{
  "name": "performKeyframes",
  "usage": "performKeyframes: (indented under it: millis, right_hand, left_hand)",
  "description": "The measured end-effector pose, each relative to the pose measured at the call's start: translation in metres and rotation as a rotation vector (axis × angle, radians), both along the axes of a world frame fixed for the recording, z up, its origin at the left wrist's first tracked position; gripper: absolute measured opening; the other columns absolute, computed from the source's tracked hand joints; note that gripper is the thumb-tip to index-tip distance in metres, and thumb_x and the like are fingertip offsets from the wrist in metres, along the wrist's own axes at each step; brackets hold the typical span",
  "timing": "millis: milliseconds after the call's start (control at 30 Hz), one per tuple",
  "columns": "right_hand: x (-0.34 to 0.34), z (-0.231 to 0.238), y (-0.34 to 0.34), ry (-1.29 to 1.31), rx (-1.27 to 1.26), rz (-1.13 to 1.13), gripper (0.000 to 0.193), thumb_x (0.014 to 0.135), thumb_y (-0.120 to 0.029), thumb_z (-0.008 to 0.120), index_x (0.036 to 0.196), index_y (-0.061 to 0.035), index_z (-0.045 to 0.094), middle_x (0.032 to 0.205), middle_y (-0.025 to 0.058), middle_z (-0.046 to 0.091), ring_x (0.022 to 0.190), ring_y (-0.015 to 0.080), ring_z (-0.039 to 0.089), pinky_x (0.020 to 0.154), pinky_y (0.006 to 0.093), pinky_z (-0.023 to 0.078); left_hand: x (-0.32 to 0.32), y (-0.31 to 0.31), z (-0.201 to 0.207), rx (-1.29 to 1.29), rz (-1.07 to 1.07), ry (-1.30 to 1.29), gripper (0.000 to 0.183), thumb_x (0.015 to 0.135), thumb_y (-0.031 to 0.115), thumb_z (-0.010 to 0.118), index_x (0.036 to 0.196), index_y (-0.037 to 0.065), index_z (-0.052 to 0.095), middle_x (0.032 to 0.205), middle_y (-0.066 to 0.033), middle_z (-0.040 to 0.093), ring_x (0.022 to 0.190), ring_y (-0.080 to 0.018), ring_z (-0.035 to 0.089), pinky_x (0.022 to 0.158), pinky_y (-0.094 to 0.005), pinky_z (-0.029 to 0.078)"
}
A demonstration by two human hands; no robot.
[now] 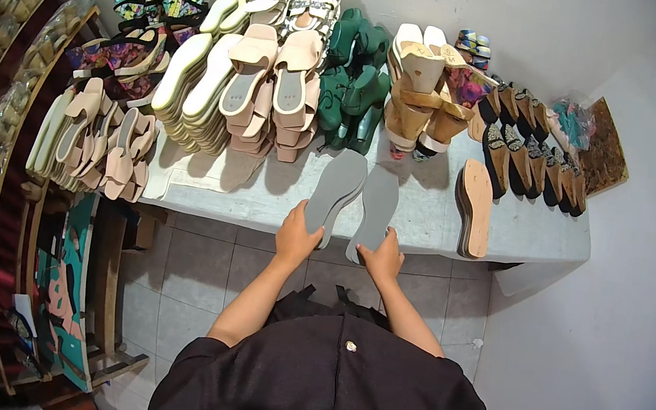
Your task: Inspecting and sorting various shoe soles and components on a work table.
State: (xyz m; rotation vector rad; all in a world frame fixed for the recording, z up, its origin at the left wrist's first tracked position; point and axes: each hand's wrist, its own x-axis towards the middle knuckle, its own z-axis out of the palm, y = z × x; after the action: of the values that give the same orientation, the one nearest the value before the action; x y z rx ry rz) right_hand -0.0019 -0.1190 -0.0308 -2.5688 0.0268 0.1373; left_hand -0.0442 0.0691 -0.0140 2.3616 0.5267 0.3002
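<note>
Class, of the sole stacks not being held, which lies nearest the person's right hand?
The tan stack, right of the right hand; the cream stacks lie farther, left of the left hand.

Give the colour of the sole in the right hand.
Plain grey on its visible face; the sole shows in the head view, the only one.

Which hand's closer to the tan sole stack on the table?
Right. The right hand is left of the tan sole stack; the left hand is farther left.
</note>
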Motion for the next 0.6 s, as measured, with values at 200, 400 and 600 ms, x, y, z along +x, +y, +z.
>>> performKeyframes:
  millis: [200, 400, 600]
  right_hand:
    - [0.000, 0.000, 0.003, 0.073, 0.122, -0.059, 0.035, 0.074, -0.023, 0.059, 0.101, -0.0057, 0.045, 0.088, 0.0147, 0.061, 0.089, 0.0298, 0.058, 0.085, 0.0480, 0.037]
    - [-0.004, 0.008, 0.016, 0.062, 0.811, -0.213, 0.021, 0.076, -0.009, 0.046, 0.096, -0.0045, 0.040, 0.085, 0.0100, 0.053, 0.073, 0.0175, 0.055, 0.067, 0.0306, 0.043]
    - [-0.043, 0.055, 0.048, 0.069, 1.089, -0.059, 0.042, 0.088, -0.012, 0.042, 0.125, -0.0051, 0.025, 0.107, 0.0110, 0.051, 0.078, 0.0122, 0.053, 0.069, 0.0254, 0.044]
  left_hand:
    - [-0.001, 0.017, -0.012, -0.354, -0.094, -0.120, 0.039, 0.075, 0.009, 0.060, 0.110, 0.000, 0.045, 0.101, -0.0164, 0.056, 0.096, -0.0247, 0.055, 0.081, -0.0336, 0.044]
    - [0.000, 0.016, -0.032, -0.596, -0.119, -0.275, 0.027, 0.082, 0.003, 0.050, 0.107, 0.004, 0.040, 0.097, -0.0090, 0.056, 0.090, -0.0172, 0.054, 0.076, -0.0284, 0.043]
    - [-0.024, -0.006, 0.030, -1.162, -0.210, -0.204, 0.023, 0.092, 0.014, 0.041, 0.113, 0.009, 0.033, 0.106, -0.0049, 0.046, 0.097, -0.0111, 0.050, 0.072, -0.0241, 0.041]
